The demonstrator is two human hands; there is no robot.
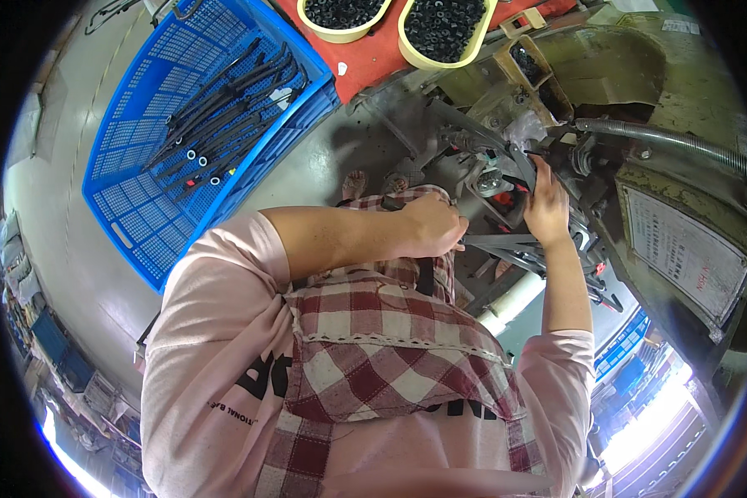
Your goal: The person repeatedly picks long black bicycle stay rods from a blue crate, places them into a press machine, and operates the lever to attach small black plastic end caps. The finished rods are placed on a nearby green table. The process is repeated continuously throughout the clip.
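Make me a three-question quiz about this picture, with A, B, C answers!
1. Where is the blue crate?
A. on the person's left
B. on the person's right
C. on the machine

2. How many yellow bowls of black rings are there?
A. one
B. two
C. four

3. What is the left hand doing?
A. hanging free
B. waving
C. holding long dark strips

Answers:
1. A, it lies on the floor at upper left.
2. B, two sit side by side on the red mat.
3. C, its fingers close on the strips while the right hand reaches into the machine.
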